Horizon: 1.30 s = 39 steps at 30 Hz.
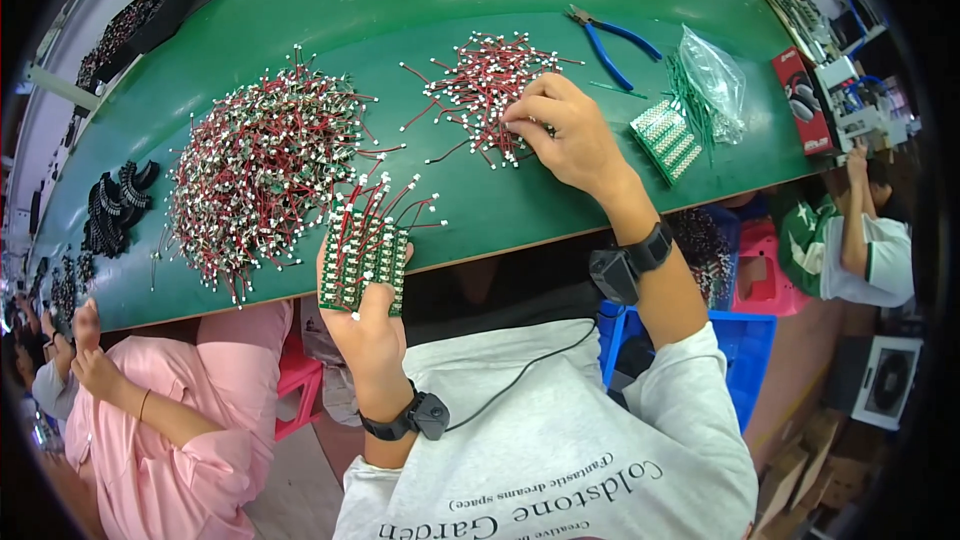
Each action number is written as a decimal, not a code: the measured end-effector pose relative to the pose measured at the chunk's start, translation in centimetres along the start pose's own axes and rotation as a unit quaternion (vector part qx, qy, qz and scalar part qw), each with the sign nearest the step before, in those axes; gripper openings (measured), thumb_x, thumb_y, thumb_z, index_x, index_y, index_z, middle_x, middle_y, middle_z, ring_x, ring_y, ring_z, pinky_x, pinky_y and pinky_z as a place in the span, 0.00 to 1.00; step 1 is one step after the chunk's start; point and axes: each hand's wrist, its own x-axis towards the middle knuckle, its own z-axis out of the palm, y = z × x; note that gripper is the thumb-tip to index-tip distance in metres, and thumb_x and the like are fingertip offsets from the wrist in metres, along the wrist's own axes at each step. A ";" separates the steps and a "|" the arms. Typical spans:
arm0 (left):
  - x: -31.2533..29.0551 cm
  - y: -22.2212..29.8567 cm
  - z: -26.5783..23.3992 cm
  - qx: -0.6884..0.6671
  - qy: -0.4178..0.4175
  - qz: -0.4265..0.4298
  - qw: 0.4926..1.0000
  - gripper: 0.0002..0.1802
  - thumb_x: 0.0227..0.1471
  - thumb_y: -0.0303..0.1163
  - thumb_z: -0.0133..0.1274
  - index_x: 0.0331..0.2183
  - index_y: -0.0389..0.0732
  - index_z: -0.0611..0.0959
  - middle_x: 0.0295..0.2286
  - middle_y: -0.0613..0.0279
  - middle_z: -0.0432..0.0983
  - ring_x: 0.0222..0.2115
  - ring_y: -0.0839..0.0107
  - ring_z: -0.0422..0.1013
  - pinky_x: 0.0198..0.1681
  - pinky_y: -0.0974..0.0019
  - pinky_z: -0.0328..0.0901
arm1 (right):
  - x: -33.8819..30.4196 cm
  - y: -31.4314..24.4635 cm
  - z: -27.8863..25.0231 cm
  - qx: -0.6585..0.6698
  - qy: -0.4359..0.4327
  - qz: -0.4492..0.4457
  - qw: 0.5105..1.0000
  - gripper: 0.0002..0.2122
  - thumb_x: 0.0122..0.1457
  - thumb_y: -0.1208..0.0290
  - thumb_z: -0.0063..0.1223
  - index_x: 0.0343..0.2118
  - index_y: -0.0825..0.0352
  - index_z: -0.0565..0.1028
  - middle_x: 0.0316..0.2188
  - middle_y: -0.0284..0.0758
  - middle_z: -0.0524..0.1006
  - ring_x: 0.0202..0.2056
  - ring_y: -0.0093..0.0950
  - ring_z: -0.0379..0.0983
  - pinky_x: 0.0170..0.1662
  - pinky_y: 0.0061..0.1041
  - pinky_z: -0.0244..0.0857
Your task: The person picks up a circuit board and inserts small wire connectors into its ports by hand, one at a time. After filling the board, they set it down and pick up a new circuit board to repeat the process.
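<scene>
My left hand (pixel 370 335) grips a green circuit board panel (pixel 372 285) at the table's front edge, its thumb over the lower part. Red wires with white connectors stick up from the panel's top and left side. My right hand (pixel 565 130) is closed in a pinch at the right edge of a small pile of red and black connector wires (pixel 480 75). Its fingertips touch the pile, but what lies between them is hidden. To the left, a large heap of small boards with red wires (pixel 265 165) covers the table beside the panel.
Blue-handled cutters (pixel 615 45) lie behind my right hand. Further right are another board panel (pixel 665 140), green strips (pixel 690 90), a clear plastic bag (pixel 715 80) and a red box (pixel 803 100). Black parts (pixel 115 205) lie far left. People sit on both sides.
</scene>
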 end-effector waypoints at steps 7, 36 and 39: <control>-0.2 -0.1 0.1 -0.006 0.004 -0.028 1.000 0.37 0.39 0.08 0.39 0.57 0.28 0.65 0.43 0.49 0.73 0.41 0.60 0.75 0.48 0.51 0.73 | 1.4 -1.5 -0.9 0.136 0.066 0.012 0.988 0.05 0.52 0.81 0.59 0.33 0.71 0.78 0.34 0.35 0.78 0.37 0.25 0.74 0.40 0.26 0.68; -1.6 -0.5 2.4 -0.014 0.032 -0.042 0.999 0.41 0.37 0.09 0.42 0.58 0.30 0.64 0.45 0.56 0.72 0.42 0.71 0.73 0.46 0.69 0.68 | -4.0 -10.0 3.9 0.138 -0.064 -0.002 0.988 0.06 0.49 0.82 0.57 0.29 0.71 0.71 0.26 0.41 0.73 0.25 0.37 0.74 0.27 0.32 0.69; -1.6 -0.5 2.4 0.008 0.027 -0.028 0.999 0.40 0.39 0.09 0.42 0.58 0.30 0.63 0.47 0.55 0.72 0.43 0.72 0.73 0.46 0.71 0.68 | -4.0 -10.2 3.9 0.119 -0.058 -0.005 0.991 0.06 0.49 0.81 0.57 0.29 0.71 0.71 0.26 0.41 0.73 0.25 0.39 0.74 0.27 0.34 0.69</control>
